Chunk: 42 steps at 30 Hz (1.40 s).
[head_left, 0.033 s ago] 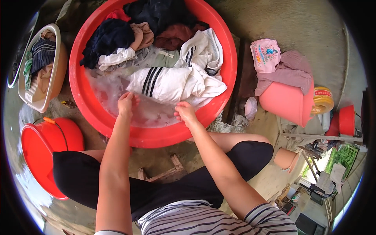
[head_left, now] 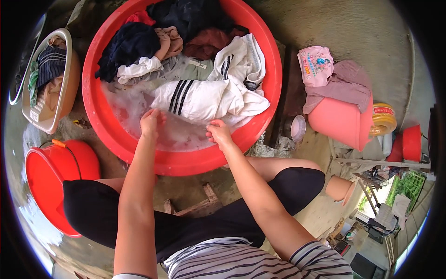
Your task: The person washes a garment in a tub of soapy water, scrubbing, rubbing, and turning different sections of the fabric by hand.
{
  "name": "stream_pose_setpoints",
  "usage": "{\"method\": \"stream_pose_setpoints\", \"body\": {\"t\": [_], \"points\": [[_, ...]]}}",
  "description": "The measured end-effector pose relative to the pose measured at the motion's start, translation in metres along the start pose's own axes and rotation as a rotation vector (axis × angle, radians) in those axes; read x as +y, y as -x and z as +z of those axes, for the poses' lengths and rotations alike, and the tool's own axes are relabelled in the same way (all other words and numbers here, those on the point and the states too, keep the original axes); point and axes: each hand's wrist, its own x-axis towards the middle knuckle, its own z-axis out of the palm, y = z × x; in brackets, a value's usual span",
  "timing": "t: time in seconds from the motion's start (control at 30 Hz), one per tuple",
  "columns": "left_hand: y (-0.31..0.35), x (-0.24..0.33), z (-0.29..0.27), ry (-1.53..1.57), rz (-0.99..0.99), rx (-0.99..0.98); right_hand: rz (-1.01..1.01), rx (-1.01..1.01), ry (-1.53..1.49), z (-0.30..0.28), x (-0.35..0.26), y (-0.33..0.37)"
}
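Observation:
A wide red basin (head_left: 186, 163) of soapy water stands before me, heaped with laundry. Across its middle lies a wet white garment (head_left: 204, 102) with black stripes. My left hand (head_left: 152, 122) is closed at the garment's near left edge, beside the stripes. The fingers of my right hand (head_left: 219, 132) curl in at its lower edge, just above the suds (head_left: 179, 137). Behind it are a dark navy cloth (head_left: 127, 49), a black cloth (head_left: 190, 18), a brown cloth (head_left: 209, 44) and a small white cloth (head_left: 138, 69).
An oval beige tub (head_left: 69, 88) with clothes sits at the left, above a red bucket (head_left: 88, 158). To the right, a pink bucket (head_left: 341, 121) carries a mauve cloth (head_left: 341, 83) and a pink packet (head_left: 316, 67). Nearby is a small metal bowl (head_left: 298, 129).

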Motion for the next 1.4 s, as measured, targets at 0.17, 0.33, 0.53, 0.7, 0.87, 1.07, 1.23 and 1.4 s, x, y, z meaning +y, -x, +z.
{"method": "stream_pose_setpoints", "body": {"t": [0.17, 0.33, 0.53, 0.7, 0.87, 1.07, 1.23, 1.4], "points": [[-0.013, 0.003, 0.009, 0.042, -0.082, 0.105, 0.09, 0.207, 0.042, 0.02, 0.009, -0.019], [-0.034, 0.002, 0.0, 0.042, 0.018, 0.151, 0.195, 0.071, -0.217, 0.014, 0.009, -0.021], [0.015, 0.039, 0.015, -0.057, 0.082, 0.191, 0.204, -0.254, -0.807, -0.028, -0.047, 0.037], [0.034, 0.046, 0.024, 0.283, 0.03, -0.1, 0.182, -0.356, -0.849, -0.052, -0.088, 0.072], [0.08, 0.06, 0.047, 0.263, 0.11, -0.047, 0.16, -0.433, -0.818, -0.072, -0.111, 0.11], [0.137, 0.088, 0.055, -0.076, 0.264, -0.054, 0.031, -0.439, -0.758, -0.085, -0.127, 0.139], [0.155, 0.089, 0.051, -0.023, 0.309, -0.106, -0.035, -0.47, -0.715, -0.094, -0.129, 0.152], [0.175, 0.074, 0.045, 0.275, 0.468, -0.247, -0.304, -0.316, -0.601, -0.105, -0.113, 0.147]]}}
